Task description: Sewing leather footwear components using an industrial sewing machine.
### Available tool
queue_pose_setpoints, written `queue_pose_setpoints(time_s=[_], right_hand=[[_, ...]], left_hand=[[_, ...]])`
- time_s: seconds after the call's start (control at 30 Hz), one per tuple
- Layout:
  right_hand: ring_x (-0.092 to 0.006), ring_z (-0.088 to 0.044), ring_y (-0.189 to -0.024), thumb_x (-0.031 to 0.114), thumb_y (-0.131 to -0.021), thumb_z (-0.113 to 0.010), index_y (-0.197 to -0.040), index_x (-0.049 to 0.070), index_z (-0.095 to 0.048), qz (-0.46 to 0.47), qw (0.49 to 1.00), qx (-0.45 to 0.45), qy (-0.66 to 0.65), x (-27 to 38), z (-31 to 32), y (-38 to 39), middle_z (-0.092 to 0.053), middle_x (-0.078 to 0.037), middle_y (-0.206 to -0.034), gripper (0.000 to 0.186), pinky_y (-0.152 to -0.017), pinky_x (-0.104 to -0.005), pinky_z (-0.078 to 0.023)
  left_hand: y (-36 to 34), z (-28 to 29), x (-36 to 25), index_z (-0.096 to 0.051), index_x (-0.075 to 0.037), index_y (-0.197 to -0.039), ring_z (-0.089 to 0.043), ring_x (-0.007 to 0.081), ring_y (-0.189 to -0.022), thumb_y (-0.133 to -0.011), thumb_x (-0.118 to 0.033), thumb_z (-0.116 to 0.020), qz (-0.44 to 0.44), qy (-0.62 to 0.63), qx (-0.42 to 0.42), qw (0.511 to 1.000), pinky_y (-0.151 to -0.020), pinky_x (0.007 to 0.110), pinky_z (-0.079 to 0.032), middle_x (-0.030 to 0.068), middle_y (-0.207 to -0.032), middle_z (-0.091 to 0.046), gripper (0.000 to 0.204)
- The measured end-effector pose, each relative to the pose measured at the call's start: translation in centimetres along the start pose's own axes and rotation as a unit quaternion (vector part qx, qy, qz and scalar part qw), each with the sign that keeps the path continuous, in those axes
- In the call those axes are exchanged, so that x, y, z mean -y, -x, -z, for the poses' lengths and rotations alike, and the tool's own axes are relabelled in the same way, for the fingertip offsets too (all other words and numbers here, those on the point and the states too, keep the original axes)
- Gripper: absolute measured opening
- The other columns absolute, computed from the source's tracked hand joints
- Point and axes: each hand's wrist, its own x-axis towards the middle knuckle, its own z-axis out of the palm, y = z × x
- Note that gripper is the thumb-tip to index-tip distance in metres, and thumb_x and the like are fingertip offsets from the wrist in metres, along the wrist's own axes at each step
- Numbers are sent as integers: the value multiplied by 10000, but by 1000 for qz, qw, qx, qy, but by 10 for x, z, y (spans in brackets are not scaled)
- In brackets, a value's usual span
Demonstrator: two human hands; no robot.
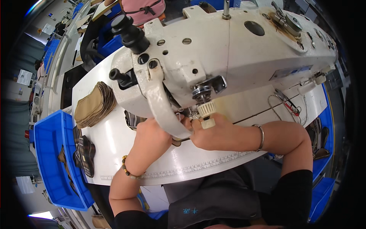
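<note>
A white sewing machine (244, 57) spans the table, and both hands meet under its needle end. My left hand (152, 135) is bent over a plaid and tan fabric piece (133, 120), part of which sticks out beyond the knuckles. Close on the other side, my right hand (211, 133) has its fingers curled in on the same piece near the needle. The machine's curved white arm (164, 108) covers most fingertips and the stitching spot. A small tan edge of the fabric shows between the hands.
On the white table (202, 160), a stack of tan fabric pieces (95, 105) lies at the left. Plaid pieces (84, 154) sit by a blue bin (49, 160). Thread snips (288, 103) lie at the right, near another blue bin (324, 160).
</note>
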Motion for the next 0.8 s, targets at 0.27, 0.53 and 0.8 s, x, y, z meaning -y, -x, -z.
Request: queue_pose_setpoints(time_s=[0.27, 0.53, 0.8], right_hand=[[-167, -542, -458, 138, -605, -665, -896, -68, -701, 16, 998, -32, 44, -4, -12, -1, -543, -28, -537, 359, -414, -322, -421], [-180, -591, -486, 113, -641, -661, -870, -59, -673, 28, 998, -39, 43, -3, -11, -4, -571, -44, -560, 287, -426, -325, -437], [-187, -595, -471, 122, -636, -677, -879, -63, -681, -40, 998, 19, -48, 7, 1, -2, -588, -63, -583, 306, -406, -334, -433]], left_hand=[[-1, 4, -4, -699, -113, -954, -650, 289, -682, -762, -49, -686, 57, -21, 43, 997, -574, 384, -511, 95, -865, -682, 202], [0, 0, 2, -747, -145, -975, -653, 258, -697, -753, -89, -701, -27, -99, 29, 994, -589, 375, -514, 35, -853, -666, 234], [1, -4, -3, -753, -144, -1007, -633, 241, -787, -725, -82, -699, -42, -94, 30, 994, -607, 354, -510, 30, -910, -617, 293]])
